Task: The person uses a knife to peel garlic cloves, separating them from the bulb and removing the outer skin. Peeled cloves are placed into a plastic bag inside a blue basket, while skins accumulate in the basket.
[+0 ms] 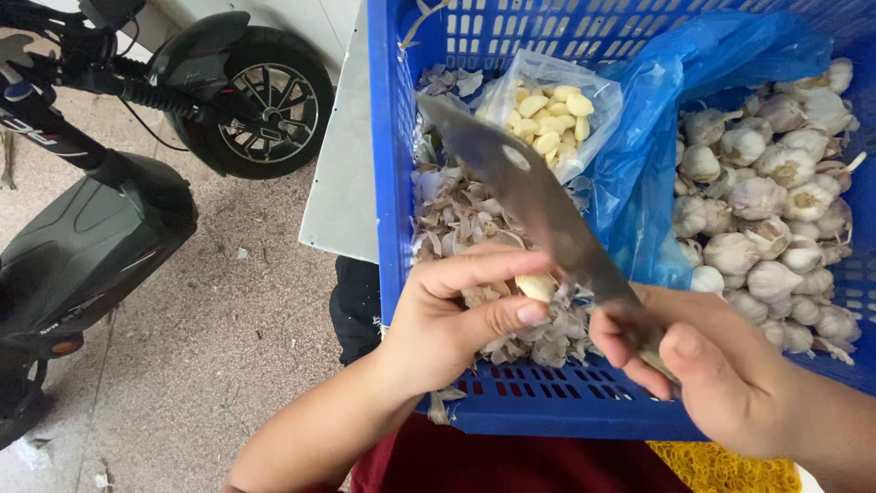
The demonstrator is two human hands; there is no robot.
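I see 1 garlic clove [535,288] pinched between thumb and fingers of my left hand [447,315], above the loose skins [456,215] in the blue crate [394,164]. My right hand [707,370] is closed around the handle of a knife [538,201], its blade just beside the clove. I judge peeling is under way; next calls for a careful edge against the skin.

- Blue plastic crate [392,183] with slotted walls
- Clear bag of peeled cloves [557,110] near the crate's back wall
- Blue plastic bag [657,173] holding whole garlic bulbs [776,228]
- Loose papery garlic skins [456,215] heaped at the left
- Black scooter [100,210] parked on speckled floor [219,347]
- Yellow mesh [721,467] below the crate
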